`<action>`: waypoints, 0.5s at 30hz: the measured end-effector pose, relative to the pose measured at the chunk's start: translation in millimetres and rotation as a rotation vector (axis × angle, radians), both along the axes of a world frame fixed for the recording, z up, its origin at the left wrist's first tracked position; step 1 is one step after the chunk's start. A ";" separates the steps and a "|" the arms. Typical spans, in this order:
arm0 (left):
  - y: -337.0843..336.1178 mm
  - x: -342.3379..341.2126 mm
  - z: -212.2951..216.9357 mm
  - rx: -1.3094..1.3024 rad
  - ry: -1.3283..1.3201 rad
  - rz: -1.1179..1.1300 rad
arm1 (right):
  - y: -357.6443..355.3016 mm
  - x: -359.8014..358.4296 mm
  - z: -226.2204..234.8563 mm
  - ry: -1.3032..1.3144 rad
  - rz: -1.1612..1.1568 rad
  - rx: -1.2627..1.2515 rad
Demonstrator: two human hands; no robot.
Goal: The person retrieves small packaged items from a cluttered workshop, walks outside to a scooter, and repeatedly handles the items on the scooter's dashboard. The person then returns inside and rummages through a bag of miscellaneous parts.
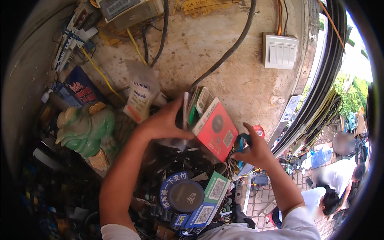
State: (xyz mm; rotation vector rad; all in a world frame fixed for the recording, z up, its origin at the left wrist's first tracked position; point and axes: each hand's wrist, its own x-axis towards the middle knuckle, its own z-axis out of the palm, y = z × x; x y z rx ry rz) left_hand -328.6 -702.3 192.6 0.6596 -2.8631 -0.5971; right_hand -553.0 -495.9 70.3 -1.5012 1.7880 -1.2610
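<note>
My left hand (162, 123) reaches to the left of a pink-red card (218, 131) with a printed code. Its thumb and fingers are spread, with a thin pale upright stick or edge (185, 110) beside them; contact is hard to tell. On the card's other side my right hand (258, 150) has thumb and fingers apart, close to a teal strap-like piece (241, 141). Behind the card stand banknote-like papers (201, 100). Below lie a round dark payment disc (186, 196) with a blue rim and a green and blue code card (216, 188).
A green toad-like figurine (90, 130) and a clear plastic bag (140, 92) stand at the left. Cables hang down the wall near a switch panel (281, 51). Small dark parts fill the lower left. Two people in white shirts (338, 176) bend down outside at right.
</note>
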 end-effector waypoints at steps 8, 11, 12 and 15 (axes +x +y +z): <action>-22.0 -21.1 -4.5 -0.040 -0.119 -0.013 | -34.1 16.7 -27.3 0.283 0.033 0.036; -16.1 -22.9 -1.2 -0.063 -0.212 0.037 | -37.7 19.1 -28.3 0.308 0.052 0.037; -14.5 -23.4 -1.8 -0.027 -0.180 0.016 | -36.6 20.5 -26.4 0.314 0.059 0.033; -4.5 -18.8 5.4 0.121 -0.092 0.010 | -37.2 29.6 -18.4 0.313 0.042 0.085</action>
